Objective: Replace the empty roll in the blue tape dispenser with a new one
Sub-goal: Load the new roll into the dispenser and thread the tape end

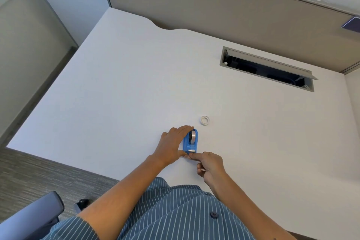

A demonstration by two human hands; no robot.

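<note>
- I see a wide white desk [136, 87] filling most of the view, with a grey partition panel [214, 6] along its far edge and a recessed cable tray [266, 69], lid tilted open, set into the top at the far right.
- My striped blue shirt [175, 214] fills the bottom of the frame, and both bare forearms reach forward from it and converge near the desk's near edge.
- A grey chair arm [37, 212] shows at the lower left, over the carpet.
- My left hand [173, 145] lies palm down against the left side of the blue tape dispenser [191, 141], fingers stretched along its far end and thumb at its near corner; it is wrapped around the body, holding it steady on the desk.
- My right hand [209, 164] comes in from the near right, wrist bent, index finger and thumb extended to the dispenser's near end by the cutter; the other fingers are curled in. I cannot tell whether that pinch has anything in it.
- The dispenser stands on the desk, lengthwise away from me, with a roll [193, 135] seated in its far half.
- A small white ring [205, 120], a bare core by its look, lies flat on the desk just beyond and to the right of the dispenser, apart from both hands.
</note>
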